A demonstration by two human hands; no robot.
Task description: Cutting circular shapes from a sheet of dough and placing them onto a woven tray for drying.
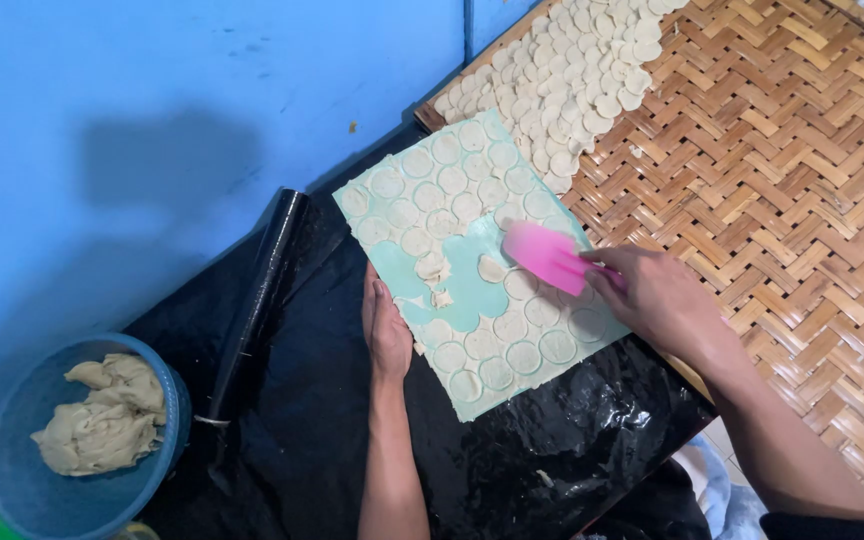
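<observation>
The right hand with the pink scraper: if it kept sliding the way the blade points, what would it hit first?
Probably the loose cut round just ahead of the pink scraper held by the right hand, then the scraps on the bared green sheet; depth is uncertain.

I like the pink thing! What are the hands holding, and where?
The right hand holds a pink scraper by its near end. The left hand holds nothing.

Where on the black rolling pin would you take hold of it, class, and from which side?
Grip the rolling pin near its middle, from above. It lies flat on the black sheet, long and round, so fingers can wrap across its narrow width. The upper stretch looks clear, while its lower end sits close to the blue bowl. The left hand is nearest.
</observation>
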